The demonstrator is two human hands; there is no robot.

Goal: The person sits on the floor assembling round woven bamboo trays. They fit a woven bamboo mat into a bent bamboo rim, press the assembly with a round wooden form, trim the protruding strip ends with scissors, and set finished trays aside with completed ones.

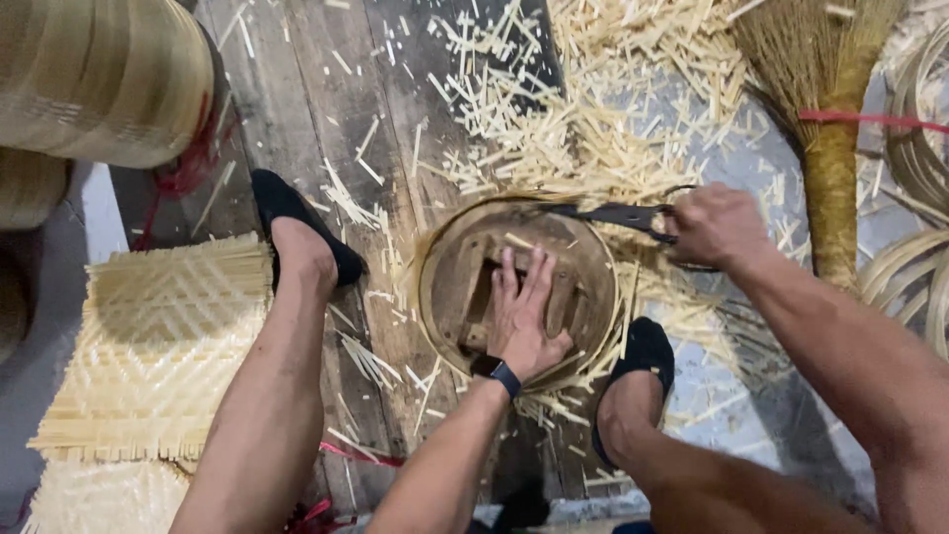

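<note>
My left hand (521,321) lies flat inside the round wooden form (516,292) at the middle of the floor between my feet, fingers spread and pressing the woven bamboo down over it. My right hand (714,225), out at two o'clock from the form, is closed round the handles of the dark shears (618,214), whose blades reach in along the rim at twelve o'clock; I cannot tell how far the blades gape. To cut well, I judge I should keep the left palm's weight steady so the form does not spin, and keep the blades tight against the rim so the stubs come off even. Loose bamboo offcuts (554,119) litter the planks from eleven to one o'clock and drift under the rim, where they could lift the form or snag the blades. My shoes (287,213) sit at nine and four o'clock, near the edge. A stack of woven mats (158,346) lies at eight o'clock, a broom (825,119) stands at two o'clock, and coiled bamboo hoops (914,267) rest at three o'clock.
</note>
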